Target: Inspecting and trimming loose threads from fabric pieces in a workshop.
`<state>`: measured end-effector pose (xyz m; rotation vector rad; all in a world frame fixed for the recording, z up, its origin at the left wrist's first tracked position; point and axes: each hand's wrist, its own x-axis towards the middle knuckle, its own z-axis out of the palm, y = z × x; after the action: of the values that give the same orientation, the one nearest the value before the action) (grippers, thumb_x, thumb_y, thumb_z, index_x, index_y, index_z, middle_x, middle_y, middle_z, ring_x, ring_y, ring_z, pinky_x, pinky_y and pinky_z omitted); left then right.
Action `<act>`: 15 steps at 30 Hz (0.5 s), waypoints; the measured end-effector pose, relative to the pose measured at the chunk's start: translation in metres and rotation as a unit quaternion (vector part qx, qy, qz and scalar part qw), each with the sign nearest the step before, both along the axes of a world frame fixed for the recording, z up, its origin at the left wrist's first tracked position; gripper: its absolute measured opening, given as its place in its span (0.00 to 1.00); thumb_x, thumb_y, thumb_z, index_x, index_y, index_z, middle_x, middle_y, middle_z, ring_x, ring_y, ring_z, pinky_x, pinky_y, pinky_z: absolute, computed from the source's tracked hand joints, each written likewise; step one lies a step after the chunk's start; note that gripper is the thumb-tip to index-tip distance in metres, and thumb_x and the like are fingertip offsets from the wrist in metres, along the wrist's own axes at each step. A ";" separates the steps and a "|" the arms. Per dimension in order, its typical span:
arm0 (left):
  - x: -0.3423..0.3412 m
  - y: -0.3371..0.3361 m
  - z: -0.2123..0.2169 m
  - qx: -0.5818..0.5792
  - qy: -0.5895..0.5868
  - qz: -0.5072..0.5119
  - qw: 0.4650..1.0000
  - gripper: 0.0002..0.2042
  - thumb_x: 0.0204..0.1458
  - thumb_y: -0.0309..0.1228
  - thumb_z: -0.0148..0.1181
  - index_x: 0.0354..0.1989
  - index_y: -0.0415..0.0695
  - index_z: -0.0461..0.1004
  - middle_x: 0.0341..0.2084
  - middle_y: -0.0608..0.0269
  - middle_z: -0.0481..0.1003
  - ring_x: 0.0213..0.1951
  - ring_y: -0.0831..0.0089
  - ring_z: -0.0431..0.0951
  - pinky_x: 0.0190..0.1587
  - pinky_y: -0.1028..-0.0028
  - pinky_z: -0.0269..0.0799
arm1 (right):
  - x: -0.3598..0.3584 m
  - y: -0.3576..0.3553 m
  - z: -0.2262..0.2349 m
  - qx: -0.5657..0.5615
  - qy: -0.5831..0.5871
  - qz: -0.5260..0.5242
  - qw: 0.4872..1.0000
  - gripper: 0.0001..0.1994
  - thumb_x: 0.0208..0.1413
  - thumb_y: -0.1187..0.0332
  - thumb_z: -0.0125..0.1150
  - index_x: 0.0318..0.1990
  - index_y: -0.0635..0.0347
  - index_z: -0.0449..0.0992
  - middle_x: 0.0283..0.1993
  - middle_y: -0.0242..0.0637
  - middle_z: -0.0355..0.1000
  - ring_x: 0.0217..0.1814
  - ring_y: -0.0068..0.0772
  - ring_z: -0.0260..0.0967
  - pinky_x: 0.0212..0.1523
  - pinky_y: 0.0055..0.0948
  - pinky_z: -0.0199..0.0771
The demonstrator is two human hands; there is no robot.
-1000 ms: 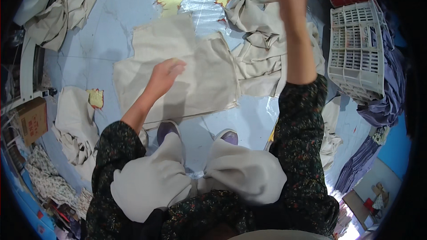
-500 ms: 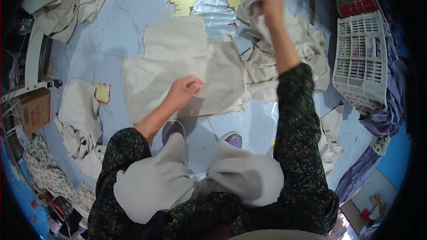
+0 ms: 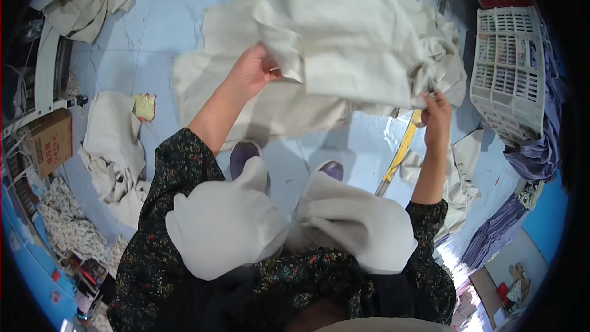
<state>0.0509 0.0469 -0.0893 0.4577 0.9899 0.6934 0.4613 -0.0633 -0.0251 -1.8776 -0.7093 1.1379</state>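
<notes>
A large beige piece of fabric [image 3: 350,31] is stretched out in front of me above the floor. My left hand [image 3: 252,72] pinches its near left corner. Its near right corner is in the fingers of my right hand [image 3: 436,117]. Beneath it lie flat, layered beige fabric pieces [image 3: 209,92], partly covered by the held one. A crumpled heap of the same beige fabric [image 3: 455,61] sits just beyond my right hand.
A white plastic crate [image 3: 507,67] with purple cloth stands at the right. Beige cloth [image 3: 114,147] lies on the floor at left, near a cardboard box [image 3: 52,141]. More beige fabric [image 3: 101,0] is at the far left. Yellow tape [image 3: 402,150] marks the floor.
My right hand has come back toward me from the heap, drawing out a piece of fabric. My left hand has moved forward and taken its other corner. The piece now spreads over the flat layers.
</notes>
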 end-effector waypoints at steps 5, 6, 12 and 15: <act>0.000 -0.053 -0.046 -0.126 0.096 -0.069 0.985 0.30 0.65 0.57 0.45 0.56 0.39 0.70 0.44 0.55 0.77 0.42 0.66 0.79 0.46 0.63 0.77 | -0.035 -0.008 -0.062 0.074 -0.278 0.005 0.958 0.19 0.62 0.54 0.63 0.44 0.66 0.79 0.33 0.35 0.76 0.36 0.24 0.72 0.41 0.27 0.71; 0.003 -0.057 -0.052 -0.120 0.130 -0.101 0.979 0.29 0.64 0.57 0.47 0.55 0.40 0.71 0.42 0.57 0.77 0.41 0.68 0.78 0.44 0.65 0.76 | -0.047 0.002 -0.063 0.053 -0.185 0.046 0.980 0.19 0.64 0.53 0.60 0.44 0.63 0.80 0.34 0.33 0.76 0.34 0.22 0.69 0.39 0.25 0.70; 0.033 -0.041 -0.056 -0.011 0.280 -0.177 0.943 0.19 0.57 0.45 0.65 0.38 0.39 0.76 0.31 0.64 0.75 0.32 0.72 0.76 0.32 0.72 0.68 | -0.157 0.098 -0.086 0.030 0.051 0.249 0.967 0.18 0.66 0.53 0.56 0.42 0.59 0.82 0.24 0.23 0.64 0.26 0.15 0.58 0.28 0.20 0.55; 0.039 -0.047 -0.037 0.190 0.363 -0.093 0.908 0.12 0.55 0.34 0.66 0.36 0.36 0.76 0.30 0.63 0.75 0.30 0.70 0.74 0.31 0.74 0.67 | -0.176 0.133 -0.101 -0.018 0.031 0.250 0.967 0.19 0.65 0.54 0.57 0.41 0.62 0.82 0.23 0.26 0.67 0.27 0.19 0.62 0.30 0.22 0.62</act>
<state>0.0900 -0.0002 -0.1266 1.1975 1.4858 0.5441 0.2854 0.0693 -0.1262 -1.7280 -1.1768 1.5209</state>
